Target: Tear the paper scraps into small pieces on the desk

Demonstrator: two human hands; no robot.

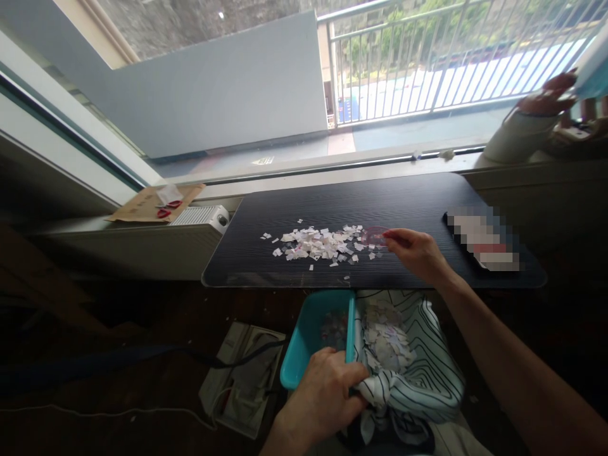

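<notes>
A heap of small white and pinkish paper scraps lies on a dark table. My right hand rests at the heap's right end, its fingers pinched on a small pink translucent piece. Below the table edge, my left hand grips the rim of a teal plastic basket together with a striped cloth. More scraps lie piled on the cloth, and a few show inside the basket.
A blurred flat object lies on the table's right end. Another person's sleeve and hand hold something at the window, top right. A brown envelope with red scissors sits on the sill at left. Cables and a board are on the floor.
</notes>
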